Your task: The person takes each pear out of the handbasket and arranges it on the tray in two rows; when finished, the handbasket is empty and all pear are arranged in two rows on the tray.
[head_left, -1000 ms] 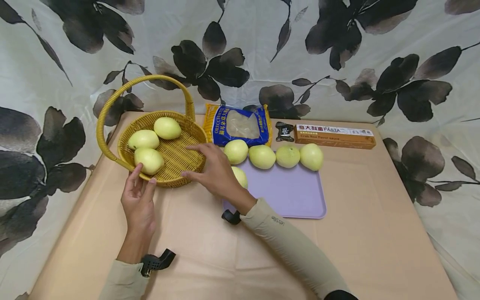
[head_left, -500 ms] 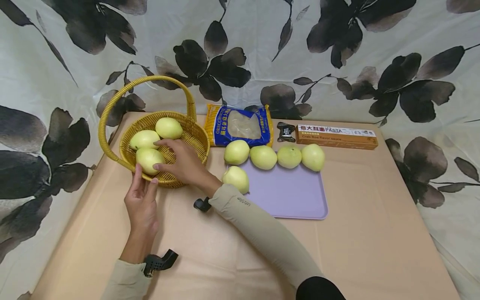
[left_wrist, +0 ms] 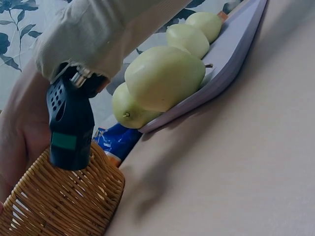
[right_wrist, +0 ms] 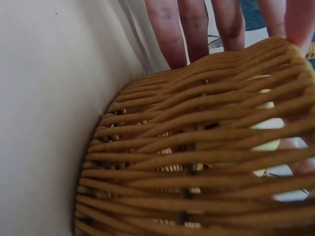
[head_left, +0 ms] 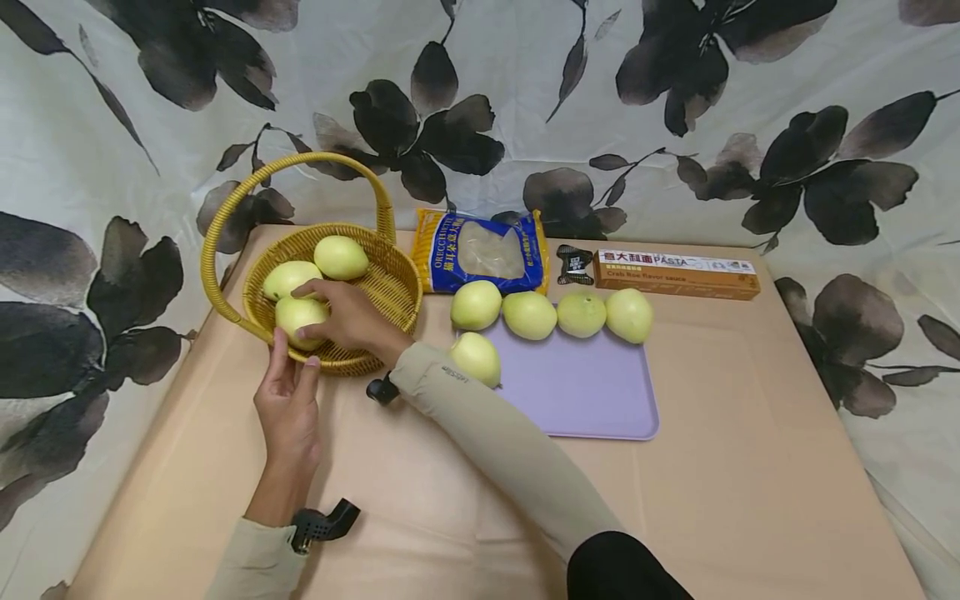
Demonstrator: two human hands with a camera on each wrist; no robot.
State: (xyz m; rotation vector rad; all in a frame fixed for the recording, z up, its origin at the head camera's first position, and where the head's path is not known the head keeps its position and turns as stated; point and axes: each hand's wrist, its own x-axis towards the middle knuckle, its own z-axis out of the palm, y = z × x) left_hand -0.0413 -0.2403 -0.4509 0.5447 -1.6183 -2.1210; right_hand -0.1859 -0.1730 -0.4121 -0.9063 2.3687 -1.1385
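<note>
Three pale green pears lie in the yellow wicker basket [head_left: 390,287] on the left in the head view. My right hand [head_left: 347,318] reaches into it, thumb and fingers around the front pear [head_left: 296,319]. The second pear [head_left: 288,279] sits just behind that one, and the third pear [head_left: 341,257] lies farther back. My left hand [head_left: 288,417] touches the basket's near side, fingers extended with tips at the rim. In the right wrist view, straight fingers [right_wrist: 194,29] of that hand rest against the woven wall, which hides most of the basket's contents.
Several more pears [head_left: 529,315] line the back and left edge of a lilac tray [head_left: 577,392]. Behind stand a blue and yellow pasta bag [head_left: 487,250], a small black packet [head_left: 574,264] and a brown pasta box [head_left: 675,273]. The basket's tall handle [head_left: 225,217] arches overhead.
My right hand has moved left from the basket's right side, over its rim, and closed around the front pear. The left hand stays at the near rim.
</note>
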